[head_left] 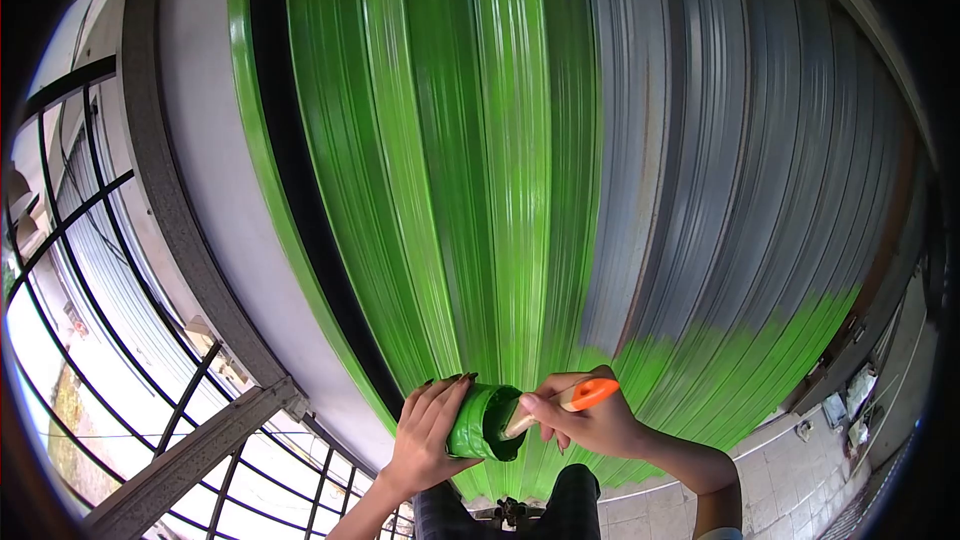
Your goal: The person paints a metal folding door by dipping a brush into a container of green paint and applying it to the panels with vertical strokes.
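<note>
Bars (pixel 62 230) at left, panel (pixel 440 140) above. Brush (pixel 590 395) slanted up-right from can (pixel 468 427), pinched by right hand (pixel 590 425); can clasped by left hand (pixel 424 437).

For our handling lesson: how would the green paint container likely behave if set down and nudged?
The container looks cylindrical, so it might roll if tipped. Green paint smears its outside, so it could feel slippery.
</note>
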Tool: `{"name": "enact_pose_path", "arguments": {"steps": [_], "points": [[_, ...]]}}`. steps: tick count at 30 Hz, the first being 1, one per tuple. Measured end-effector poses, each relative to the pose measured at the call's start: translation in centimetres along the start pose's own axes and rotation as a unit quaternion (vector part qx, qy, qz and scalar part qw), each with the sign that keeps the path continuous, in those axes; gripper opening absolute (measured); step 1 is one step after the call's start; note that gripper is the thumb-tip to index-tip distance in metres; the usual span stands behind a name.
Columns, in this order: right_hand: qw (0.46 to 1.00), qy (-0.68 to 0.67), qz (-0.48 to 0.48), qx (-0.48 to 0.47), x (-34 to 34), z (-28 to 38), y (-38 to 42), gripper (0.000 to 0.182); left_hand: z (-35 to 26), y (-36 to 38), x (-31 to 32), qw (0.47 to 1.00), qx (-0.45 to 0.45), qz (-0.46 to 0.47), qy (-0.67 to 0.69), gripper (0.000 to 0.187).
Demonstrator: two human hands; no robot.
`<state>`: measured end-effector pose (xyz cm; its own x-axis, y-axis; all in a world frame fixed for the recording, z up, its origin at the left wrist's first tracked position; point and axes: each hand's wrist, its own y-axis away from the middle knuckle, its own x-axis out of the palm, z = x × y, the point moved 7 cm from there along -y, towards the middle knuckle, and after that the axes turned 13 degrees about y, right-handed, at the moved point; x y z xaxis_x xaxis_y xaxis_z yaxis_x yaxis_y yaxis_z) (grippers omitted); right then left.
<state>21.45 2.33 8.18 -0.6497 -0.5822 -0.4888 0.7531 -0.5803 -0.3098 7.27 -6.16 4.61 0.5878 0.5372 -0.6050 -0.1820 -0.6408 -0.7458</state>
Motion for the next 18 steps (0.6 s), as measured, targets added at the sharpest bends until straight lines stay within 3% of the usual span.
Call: {"name": "enact_pose_path", "arguments": {"steps": [9,15,18], "points": [[0.997,0.071,0.034,-0.011,1.0,-0.3,-1.3,0.035,0.2,0.4,0.5,1.0,-0.003,0.014,0.006,0.099],[0.989,0.123,0.039,-0.068,1.8,-0.5,-1.6,0.034,0.2,0.5,0.7,1.0,-0.005,0.016,0.011,0.098],[0.993,0.09,0.003,-0.075,0.9,0.4,-1.5,0.035,0.3,0.5,0.7,1.0,-0.012,0.015,0.018,0.098]]}}
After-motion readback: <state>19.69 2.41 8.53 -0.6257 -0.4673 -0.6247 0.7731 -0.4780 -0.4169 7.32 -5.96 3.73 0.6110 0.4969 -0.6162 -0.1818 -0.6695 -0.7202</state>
